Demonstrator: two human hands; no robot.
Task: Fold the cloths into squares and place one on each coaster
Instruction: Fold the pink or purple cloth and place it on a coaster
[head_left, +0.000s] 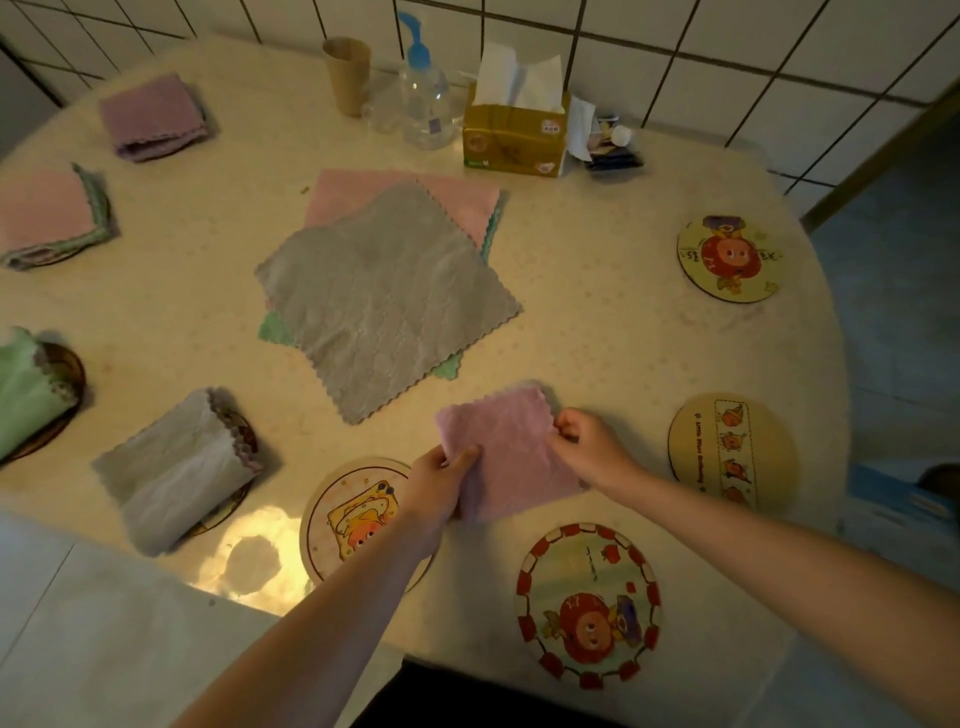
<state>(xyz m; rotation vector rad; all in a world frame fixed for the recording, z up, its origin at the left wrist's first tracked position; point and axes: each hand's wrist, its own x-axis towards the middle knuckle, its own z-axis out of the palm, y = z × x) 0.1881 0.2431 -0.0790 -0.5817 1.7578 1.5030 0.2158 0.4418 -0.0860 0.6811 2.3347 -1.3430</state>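
Pink cloth (511, 452), folded to a fuzzy, slightly rumpled square, near the table (597, 322) front edge between coasters. Left hand (439, 488) pinches its left edge, thumb on top; right hand (587, 441) pinches its right edge, fingers curled.

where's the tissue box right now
In the head view, the tissue box stands at the table's far edge by the tiled wall, just right of the clear pump bottle.
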